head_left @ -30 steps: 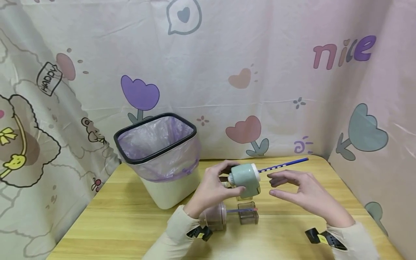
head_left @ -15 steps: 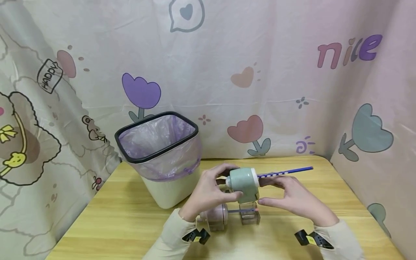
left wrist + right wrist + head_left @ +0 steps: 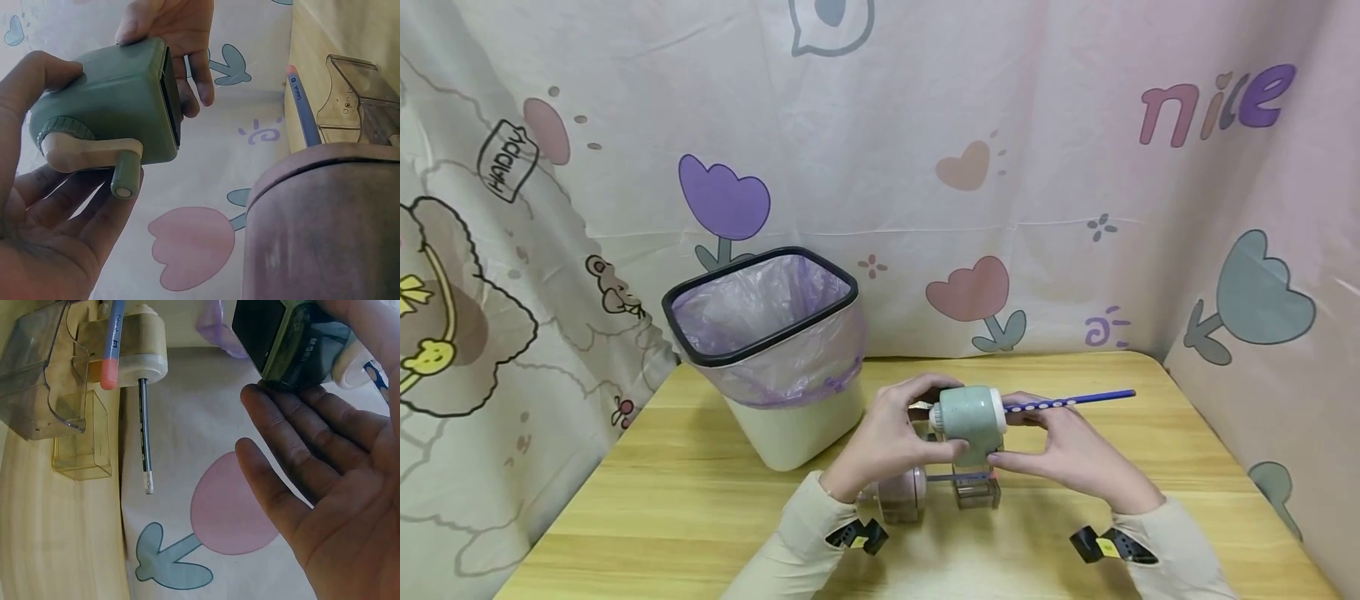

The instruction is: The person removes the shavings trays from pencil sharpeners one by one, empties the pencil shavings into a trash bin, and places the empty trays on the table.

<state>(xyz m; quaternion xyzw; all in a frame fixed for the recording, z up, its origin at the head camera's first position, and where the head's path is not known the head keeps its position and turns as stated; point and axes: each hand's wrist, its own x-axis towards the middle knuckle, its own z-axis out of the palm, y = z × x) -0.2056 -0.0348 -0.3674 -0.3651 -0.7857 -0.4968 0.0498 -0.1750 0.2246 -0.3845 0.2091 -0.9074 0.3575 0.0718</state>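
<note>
My left hand [image 3: 895,433] grips a green crank pencil sharpener [image 3: 964,414] in the air, thumb on its near side. A blue pencil [image 3: 1097,398] with pale oval spots sticks out of its white front to the right. My right hand [image 3: 1075,458] pinches the lower part of the sharpener, at the clear shavings drawer [image 3: 315,344] in the right wrist view. In the left wrist view the white crank [image 3: 94,153] faces the camera. Below stands a pinkish sharpener [image 3: 898,496] holding a blue pencil with a pink end [image 3: 110,356].
A smoky clear drawer [image 3: 977,493] lies on the wooden table [image 3: 700,517]. Behind it, in the right wrist view, are a cream sharpener [image 3: 125,344] with a dark pencil [image 3: 145,431] and a yellowish clear drawer [image 3: 87,444]. A bag-lined bin [image 3: 805,429] stands back left.
My right hand has moved left from beside the pencil and taken hold of the green sharpener's lower part. My left hand still grips the sharpener, which has turned slightly.
</note>
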